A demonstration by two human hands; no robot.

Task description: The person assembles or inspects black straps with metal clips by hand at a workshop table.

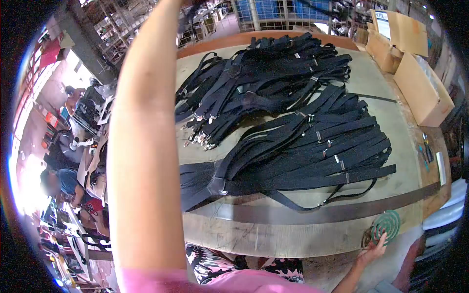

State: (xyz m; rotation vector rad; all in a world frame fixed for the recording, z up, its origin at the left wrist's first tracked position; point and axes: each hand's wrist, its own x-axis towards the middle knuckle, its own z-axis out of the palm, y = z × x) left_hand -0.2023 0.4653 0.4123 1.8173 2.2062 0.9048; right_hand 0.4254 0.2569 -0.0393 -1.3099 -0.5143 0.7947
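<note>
Black elastic suspenders [293,156] with metal clips and adjusters lie in a fanned bundle across the table [405,161]. A second heap of suspenders [273,73] lies behind it, its silvery clips grouped at the left end. My left arm rises through the left of the view, blurred, and its hand is beyond the top edge. At the near right edge of the table, my right hand [373,252] is closed on a green mosquito coil [386,225], held at its lower side with the fingers.
Open cardboard boxes [422,90] stand at the back right. Pliers [428,148] and a green-handled tool [423,158] lie at the right edge. A dark strip [303,213] runs along the table's near side. Another person [68,188] sits at the left.
</note>
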